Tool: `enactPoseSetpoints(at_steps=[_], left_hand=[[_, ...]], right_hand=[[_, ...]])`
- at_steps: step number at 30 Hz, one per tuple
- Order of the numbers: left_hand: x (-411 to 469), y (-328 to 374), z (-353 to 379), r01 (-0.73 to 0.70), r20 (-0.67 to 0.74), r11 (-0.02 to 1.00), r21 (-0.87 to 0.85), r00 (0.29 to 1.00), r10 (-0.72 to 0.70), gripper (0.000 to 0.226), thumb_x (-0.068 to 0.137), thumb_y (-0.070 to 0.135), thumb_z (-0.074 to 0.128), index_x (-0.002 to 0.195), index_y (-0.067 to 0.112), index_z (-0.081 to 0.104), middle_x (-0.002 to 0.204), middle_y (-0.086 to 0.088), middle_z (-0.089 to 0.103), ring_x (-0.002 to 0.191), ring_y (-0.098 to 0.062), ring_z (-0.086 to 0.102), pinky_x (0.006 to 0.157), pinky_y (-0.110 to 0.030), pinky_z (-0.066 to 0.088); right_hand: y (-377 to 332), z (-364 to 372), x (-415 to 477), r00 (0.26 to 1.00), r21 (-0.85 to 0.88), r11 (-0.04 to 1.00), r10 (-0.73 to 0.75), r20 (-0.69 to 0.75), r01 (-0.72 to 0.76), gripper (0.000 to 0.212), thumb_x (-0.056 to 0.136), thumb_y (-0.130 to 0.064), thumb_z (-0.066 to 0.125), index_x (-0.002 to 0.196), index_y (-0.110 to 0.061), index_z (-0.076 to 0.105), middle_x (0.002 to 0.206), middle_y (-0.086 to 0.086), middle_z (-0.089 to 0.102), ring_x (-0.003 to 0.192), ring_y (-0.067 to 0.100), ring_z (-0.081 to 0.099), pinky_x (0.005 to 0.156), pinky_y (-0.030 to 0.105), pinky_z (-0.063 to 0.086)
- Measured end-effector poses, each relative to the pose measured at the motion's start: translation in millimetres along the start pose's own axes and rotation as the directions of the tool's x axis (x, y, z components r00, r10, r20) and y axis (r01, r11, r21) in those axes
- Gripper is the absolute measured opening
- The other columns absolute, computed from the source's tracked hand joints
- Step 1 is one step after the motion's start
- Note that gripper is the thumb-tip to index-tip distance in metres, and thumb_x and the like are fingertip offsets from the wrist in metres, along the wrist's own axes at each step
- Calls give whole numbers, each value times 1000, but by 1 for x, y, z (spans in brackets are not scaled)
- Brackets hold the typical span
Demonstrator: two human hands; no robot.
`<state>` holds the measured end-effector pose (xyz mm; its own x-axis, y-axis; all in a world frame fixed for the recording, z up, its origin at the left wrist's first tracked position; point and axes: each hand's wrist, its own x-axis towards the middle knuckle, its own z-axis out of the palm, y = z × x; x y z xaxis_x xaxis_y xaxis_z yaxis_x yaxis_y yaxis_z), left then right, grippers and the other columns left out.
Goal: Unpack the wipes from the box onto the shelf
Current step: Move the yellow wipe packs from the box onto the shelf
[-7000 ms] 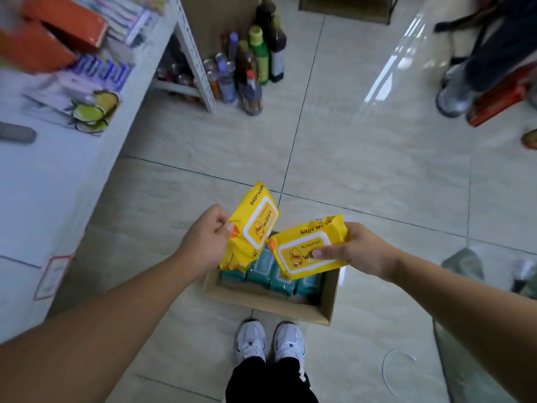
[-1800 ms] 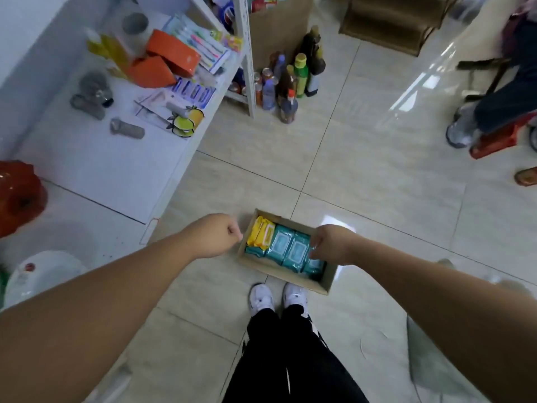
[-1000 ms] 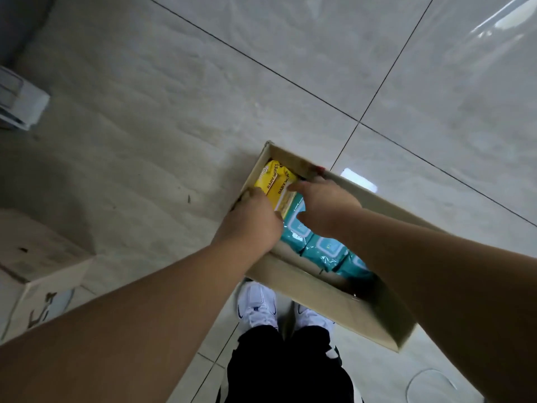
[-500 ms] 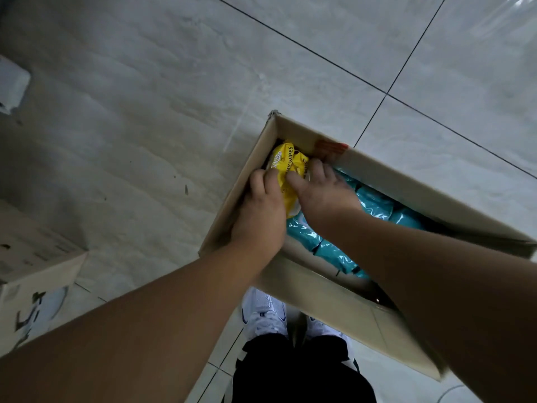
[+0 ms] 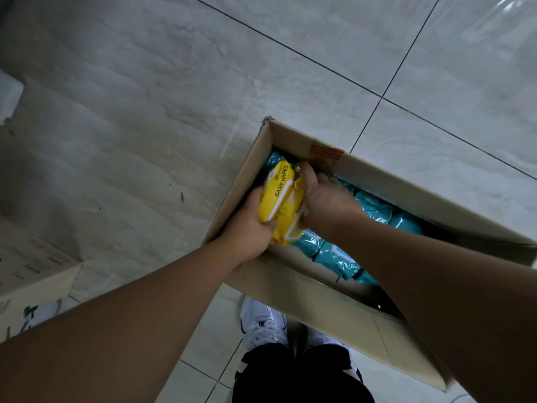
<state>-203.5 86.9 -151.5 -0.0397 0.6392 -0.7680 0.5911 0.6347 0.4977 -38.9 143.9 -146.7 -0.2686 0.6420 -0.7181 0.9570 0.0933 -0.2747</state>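
Note:
An open cardboard box (image 5: pixel 293 138) stands on the tiled floor in front of my feet. Inside lie several teal wipe packs (image 5: pixel 337 260). Two yellow baby wipes packs (image 5: pixel 280 196) stand on edge, pressed together, at the box's left end. My left hand (image 5: pixel 247 228) grips them from the left side. My right hand (image 5: pixel 325 199) grips them from the right, fingers curled over their far end. The shelf is out of view.
Another cardboard box (image 5: pixel 32 274) sits at the left edge of the floor. My white shoes (image 5: pixel 263 324) are just below the near box wall. Grey floor tiles (image 5: pixel 145 112) spread beyond the box.
Both hands went down into the box and closed round the two yellow packs. The packs have since risen a little out of the left end, and the camera has dropped closer.

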Motion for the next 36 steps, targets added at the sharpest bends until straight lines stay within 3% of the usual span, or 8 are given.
enactPoseSetpoints(at_steps=[3, 6, 14, 19, 25, 29, 33, 36], left_hand=[[-3, 1, -4, -17, 100, 1000, -5, 995, 17, 65, 94, 17, 66, 151, 29, 37, 137, -1, 58, 121, -23, 57, 105, -38, 47], [-15, 13, -17, -77, 180, 997, 2, 981, 75, 59, 95, 19, 67, 148, 27, 42, 131, 3, 61, 114, -17, 61, 100, -34, 50], [-79, 83, -86, -193, 286, 981, -7, 940, 186, 40, 94, 27, 68, 133, 29, 59, 118, 5, 71, 109, -16, 67, 101, -43, 52], [-145, 154, -154, -227, 271, 972, -64, 933, 236, 45, 79, 40, 67, 123, 29, 65, 109, 4, 76, 104, -19, 72, 97, -48, 55], [-257, 266, -283, -320, 170, 944, -80, 929, 330, 37, 78, 44, 72, 112, 30, 71, 100, 0, 78, 94, -16, 72, 92, -46, 57], [-346, 352, -373, -414, 75, 909, -57, 906, 417, 41, 83, 40, 74, 119, 21, 70, 103, -5, 77, 99, -25, 73, 87, -43, 58], [-443, 425, -447, -494, -48, 868, -41, 869, 492, 22, 96, 11, 65, 116, 16, 67, 84, 6, 75, 79, -9, 70, 68, -24, 56], [-520, 466, -493, -563, -125, 827, -6, 821, 557, 27, 95, 20, 69, 121, 25, 67, 94, 6, 77, 84, -11, 72, 69, -30, 59]], right_hand=[[10, 6, -18, 999, 20, 999, 28, 30, -29, 90, 66, -37, 90, 138, -17, 41, 132, 10, 56, 126, 33, 48, 98, 42, 47], [20, 3, -45, 997, 132, 988, 77, 7, -77, 82, 58, -45, 91, 127, -29, 50, 120, 4, 50, 123, 29, 43, 96, 43, 48], [9, -73, -131, 988, 528, 835, 139, 74, -157, 67, 54, -40, 95, 96, -32, 43, 87, -12, 65, 81, 11, 62, 69, 35, 51], [-13, -159, -191, 993, 748, 655, 110, 47, -108, 78, 47, -36, 98, 107, -36, 48, 98, -8, 74, 90, 13, 72, 81, 42, 61], [-69, -309, -280, 998, 902, 430, -53, -32, 52, 60, 72, -10, 89, 123, -15, 58, 107, 4, 77, 97, 21, 75, 89, 44, 60], [-107, -426, -347, 973, 908, 373, -194, -124, 190, 49, 80, -8, 82, 124, -10, 62, 114, 8, 76, 104, 27, 73, 90, 44, 60], [-148, -532, -423, 914, 882, 313, -318, -252, 352, 51, 85, -4, 77, 132, -14, 59, 123, 13, 72, 112, 35, 70, 97, 55, 55], [-183, -593, -482, 846, 827, 278, -381, -372, 489, 52, 87, 0, 72, 133, -17, 56, 123, 12, 72, 112, 34, 70, 94, 49, 57]])
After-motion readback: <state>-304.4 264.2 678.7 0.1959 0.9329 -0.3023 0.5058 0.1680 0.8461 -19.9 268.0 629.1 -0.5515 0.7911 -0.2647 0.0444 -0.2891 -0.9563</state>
